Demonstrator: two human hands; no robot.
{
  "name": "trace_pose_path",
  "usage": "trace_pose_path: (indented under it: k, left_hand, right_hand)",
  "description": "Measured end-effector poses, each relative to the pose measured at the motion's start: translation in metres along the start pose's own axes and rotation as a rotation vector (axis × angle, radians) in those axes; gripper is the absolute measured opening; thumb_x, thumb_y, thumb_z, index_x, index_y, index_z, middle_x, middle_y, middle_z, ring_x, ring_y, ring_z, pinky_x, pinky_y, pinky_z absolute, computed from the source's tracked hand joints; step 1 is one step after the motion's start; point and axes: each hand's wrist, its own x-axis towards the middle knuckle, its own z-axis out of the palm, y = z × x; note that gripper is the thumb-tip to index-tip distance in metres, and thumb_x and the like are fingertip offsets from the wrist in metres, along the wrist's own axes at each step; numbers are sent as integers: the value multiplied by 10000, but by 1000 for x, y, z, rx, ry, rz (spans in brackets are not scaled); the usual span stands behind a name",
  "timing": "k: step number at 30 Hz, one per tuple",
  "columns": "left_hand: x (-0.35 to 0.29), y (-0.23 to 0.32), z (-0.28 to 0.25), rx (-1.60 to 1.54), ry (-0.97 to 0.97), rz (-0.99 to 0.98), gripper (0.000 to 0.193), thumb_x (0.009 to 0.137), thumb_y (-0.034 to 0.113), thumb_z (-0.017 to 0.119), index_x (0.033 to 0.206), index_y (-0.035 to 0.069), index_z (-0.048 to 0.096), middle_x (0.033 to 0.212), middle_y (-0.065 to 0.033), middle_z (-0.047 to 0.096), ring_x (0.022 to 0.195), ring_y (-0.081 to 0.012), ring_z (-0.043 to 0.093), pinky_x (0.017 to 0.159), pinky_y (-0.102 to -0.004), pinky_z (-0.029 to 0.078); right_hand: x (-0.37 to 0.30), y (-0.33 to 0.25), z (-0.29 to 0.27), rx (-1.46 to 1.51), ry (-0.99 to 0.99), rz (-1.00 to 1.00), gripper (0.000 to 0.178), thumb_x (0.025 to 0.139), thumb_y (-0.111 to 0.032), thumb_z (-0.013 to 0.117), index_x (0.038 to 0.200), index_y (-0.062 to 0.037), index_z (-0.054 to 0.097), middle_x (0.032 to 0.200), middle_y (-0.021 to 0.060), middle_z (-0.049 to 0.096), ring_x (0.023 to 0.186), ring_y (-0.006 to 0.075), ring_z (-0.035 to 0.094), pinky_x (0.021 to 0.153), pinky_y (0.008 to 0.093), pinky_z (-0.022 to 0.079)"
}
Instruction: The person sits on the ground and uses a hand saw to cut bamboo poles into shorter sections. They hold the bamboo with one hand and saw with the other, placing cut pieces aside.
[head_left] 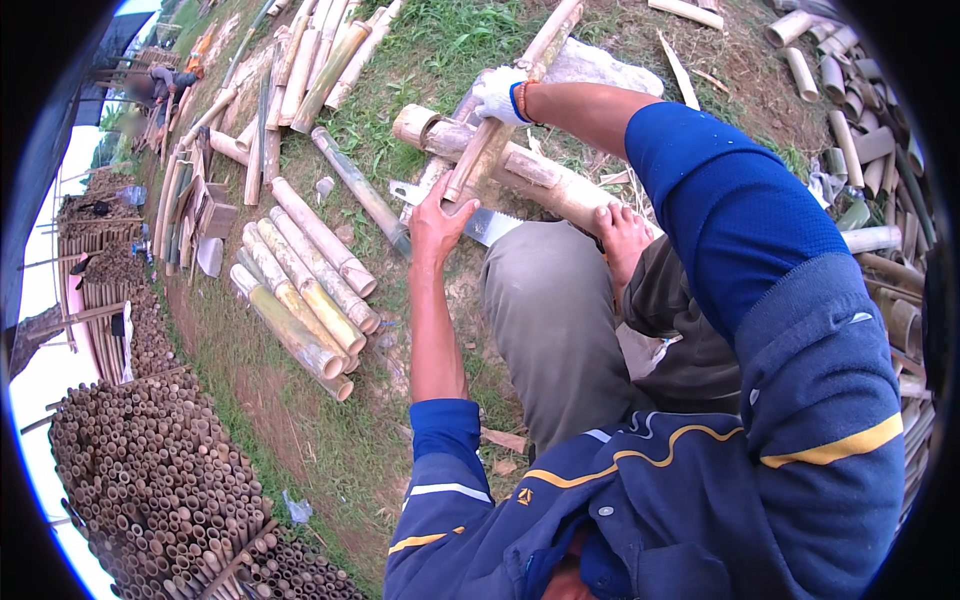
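Observation:
My right hand [500, 95], in a white knit glove, grips a bamboo pole [482, 150] that slants toward me across a thicker bamboo log [545, 172]. My bare left hand [437, 225] is closed around the near end of the same pole, thumb on one side and fingers on the other. Low beside that end is a saw [490, 227], its toothed metal blade passing beneath my left hand; its far part shows left of the fingers. A bare foot [627, 240] rests against the thick log near my knee.
Cut bamboo lengths [305, 285] lie in a row on the left, with a single greenish pole [360, 190] nearby. More poles [325, 60] spread farther off. Bamboo offcuts [870, 130] heap at right; a big stack [160, 480] fills the lower left. A pale rock [605, 68] sits beyond the log.

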Motion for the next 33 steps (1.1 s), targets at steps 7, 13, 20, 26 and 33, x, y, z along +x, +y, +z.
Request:
trace_pose_path:
  k: [7,13,20,26,33]
  left_hand:
    - [0,-2,-1,-47,-3,22,773,835,326,935,1508,57,670,1337,-223,777,1240,-315,753,1097,-416,553]
    - [2,0,-3,-56,-17,27,793,823,339,938,1502,30,669,1348,-231,770,1245,-318,750,1099,-414,550]
    - [4,4,-9,-2,-41,-11,826,797,389,947,1494,39,676,1329,-233,775,1242,-348,750,1093,-432,553]
    - [0,-2,0,101,50,45,909,774,362,951,1567,130,569,1375,-175,767,1249,-404,733,1075,-483,564]
    - [-5,5,2,119,43,44,866,784,305,940,1548,144,564,1428,-91,756,1291,-370,719,1105,-459,556]
  right_hand:
    - [8,-1,8,-62,-8,-40,323,1018,-364,660,1273,-217,793,1271,171,713,1193,413,706,972,557,585]
    - [13,6,17,-89,-2,-79,344,1014,-375,653,1264,-185,795,1240,158,744,1171,409,722,972,538,589]
    - [9,10,24,-154,95,-208,351,1021,-377,628,1194,-147,829,1140,170,816,1088,395,776,929,529,619]
    - [11,31,16,-298,137,-90,274,976,-296,681,1160,-155,825,1077,133,822,1010,372,797,768,652,631]
    - [0,70,15,-199,169,95,331,1060,-431,629,1191,-133,690,993,170,750,924,400,727,817,593,563]
